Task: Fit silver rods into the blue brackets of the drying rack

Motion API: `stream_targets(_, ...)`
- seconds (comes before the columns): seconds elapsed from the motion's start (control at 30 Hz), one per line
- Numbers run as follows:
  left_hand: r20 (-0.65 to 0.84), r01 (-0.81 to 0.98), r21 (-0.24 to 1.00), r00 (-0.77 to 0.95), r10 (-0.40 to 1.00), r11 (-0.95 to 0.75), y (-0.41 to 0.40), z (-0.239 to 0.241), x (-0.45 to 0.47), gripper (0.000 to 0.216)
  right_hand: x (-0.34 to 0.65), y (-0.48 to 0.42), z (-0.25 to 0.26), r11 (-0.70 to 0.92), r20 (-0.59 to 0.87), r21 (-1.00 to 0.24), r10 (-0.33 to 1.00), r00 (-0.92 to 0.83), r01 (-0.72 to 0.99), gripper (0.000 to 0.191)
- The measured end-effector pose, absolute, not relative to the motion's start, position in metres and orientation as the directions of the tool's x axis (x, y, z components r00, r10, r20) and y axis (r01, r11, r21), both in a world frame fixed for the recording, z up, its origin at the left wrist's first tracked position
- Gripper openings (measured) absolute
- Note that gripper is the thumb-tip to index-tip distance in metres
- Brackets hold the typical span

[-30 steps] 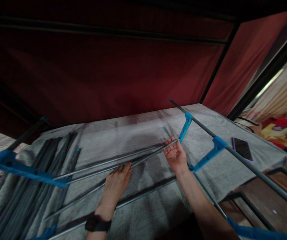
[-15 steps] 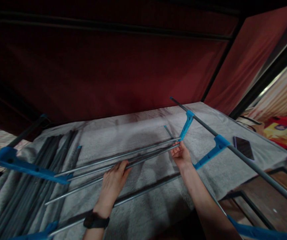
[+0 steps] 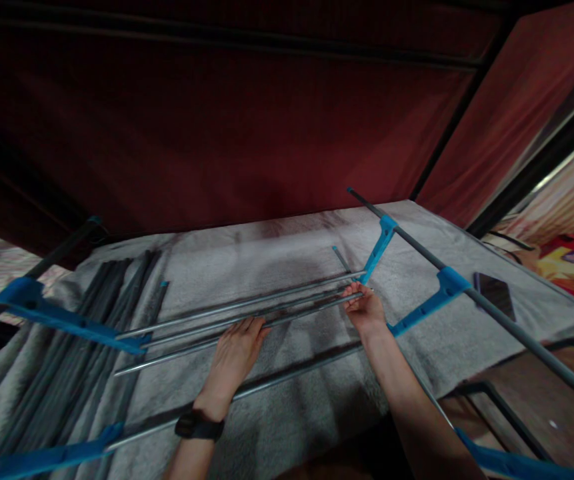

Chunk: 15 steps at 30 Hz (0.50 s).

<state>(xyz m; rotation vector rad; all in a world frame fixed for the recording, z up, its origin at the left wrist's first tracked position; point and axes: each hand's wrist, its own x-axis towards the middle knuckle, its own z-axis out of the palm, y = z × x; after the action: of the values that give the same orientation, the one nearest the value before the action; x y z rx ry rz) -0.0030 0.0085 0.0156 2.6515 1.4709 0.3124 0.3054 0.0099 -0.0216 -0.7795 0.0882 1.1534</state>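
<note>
I had a rod (image 3: 307, 310) across the middle of the blanket (image 3: 247, 253), its left end free, just beside the left bracket (image 3: 74, 321). My left hand (image 3: 241, 348), back upward, was narrowed over it, with a watch (image 3: 199, 425) on the wrist. My right hand (image 3: 365, 310), palm up, had thumb and fingers narrowed around its right end, near the back bracket (image 3: 379, 248); whether that end touched the bracket I could not tell. Toward the blanket's back edge, two more rods (image 3: 237, 307) ran from the left bracket toward the back bracket. Toward the front edge lay another rod (image 3: 297, 375), passing beneath my left wrist. A pile of dark rods (image 3: 77, 347) lay along the left edge. The right pole (image 3: 411, 247) carried the back bracket and a front bracket (image 3: 424, 310). A phone (image 3: 494, 293) lay toward the right edge, and a red curtain (image 3: 257, 147) rose behind the back one.
</note>
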Motion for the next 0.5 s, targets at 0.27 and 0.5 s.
stream_targets(0.27,0.110,0.821,0.298,0.477,0.872,-0.486,0.010,0.010,-0.010,0.028,0.309,0.013,-0.017,0.198,-0.561,-0.404,0.717,0.413,-0.893,0.017)
stream_targets(0.5,0.069,0.817,0.316,0.487,0.871,-0.482,0.016,0.016,-0.018,0.024,0.308,0.011,-0.013,0.257,-0.563,-0.360,0.707,0.429,-0.897,0.021)
